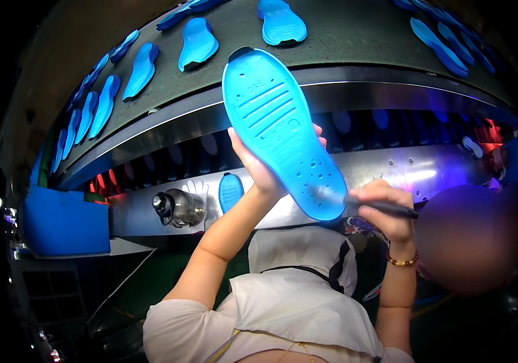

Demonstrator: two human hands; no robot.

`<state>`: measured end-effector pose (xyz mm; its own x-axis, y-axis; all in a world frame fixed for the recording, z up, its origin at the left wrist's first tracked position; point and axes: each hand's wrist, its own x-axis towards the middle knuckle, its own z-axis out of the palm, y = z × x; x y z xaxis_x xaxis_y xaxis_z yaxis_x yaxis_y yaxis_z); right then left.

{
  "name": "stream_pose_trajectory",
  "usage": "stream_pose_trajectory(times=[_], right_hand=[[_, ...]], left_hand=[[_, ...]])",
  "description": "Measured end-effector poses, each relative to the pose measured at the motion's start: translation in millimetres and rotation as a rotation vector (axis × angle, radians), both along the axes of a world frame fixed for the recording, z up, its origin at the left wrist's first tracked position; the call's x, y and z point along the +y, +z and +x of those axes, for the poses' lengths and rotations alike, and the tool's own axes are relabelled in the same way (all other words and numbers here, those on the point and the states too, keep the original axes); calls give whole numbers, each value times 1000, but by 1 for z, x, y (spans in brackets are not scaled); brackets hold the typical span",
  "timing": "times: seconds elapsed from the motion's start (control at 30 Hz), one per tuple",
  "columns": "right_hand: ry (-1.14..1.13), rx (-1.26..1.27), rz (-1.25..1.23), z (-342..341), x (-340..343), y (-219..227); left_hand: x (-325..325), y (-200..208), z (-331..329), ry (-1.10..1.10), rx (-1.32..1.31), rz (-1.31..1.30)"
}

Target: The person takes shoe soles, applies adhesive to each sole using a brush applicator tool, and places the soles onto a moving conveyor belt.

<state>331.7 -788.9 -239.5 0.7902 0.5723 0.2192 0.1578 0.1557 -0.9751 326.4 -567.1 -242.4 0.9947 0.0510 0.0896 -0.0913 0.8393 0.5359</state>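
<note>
My left hand (257,169) grips a bright blue shoe sole (271,115) from below and along its edges, fingertips showing on its right side. The sole is tilted, with grooved bars and small holes on the face toward me and a black piece at its far end. A dark-handled brush (390,209) is pinched in my right hand (386,206). Its pale tip, smeared by motion, lies over the near end of the sole; whether it touches there I cannot tell. A beaded bracelet circles my right wrist.
Several blue soles (198,43) lie on a dark conveyor belt (234,27) beyond a metal rail. On the metal ledge (386,166) below stand a clear jug with a dark top (180,207), a white glove (197,187) and another blue sole (230,190). A blurred round shape (469,239) is close on my right.
</note>
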Motion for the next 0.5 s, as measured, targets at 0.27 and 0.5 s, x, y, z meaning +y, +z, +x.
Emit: stream_pose_trajectory(times=[0.27, 0.5], right_hand=[[119, 177, 199, 0, -3, -16], [-71, 554, 570, -21, 33, -13]], left_hand=[[7, 15, 4, -37, -46, 47], [-35, -1, -26, -31, 104, -118]])
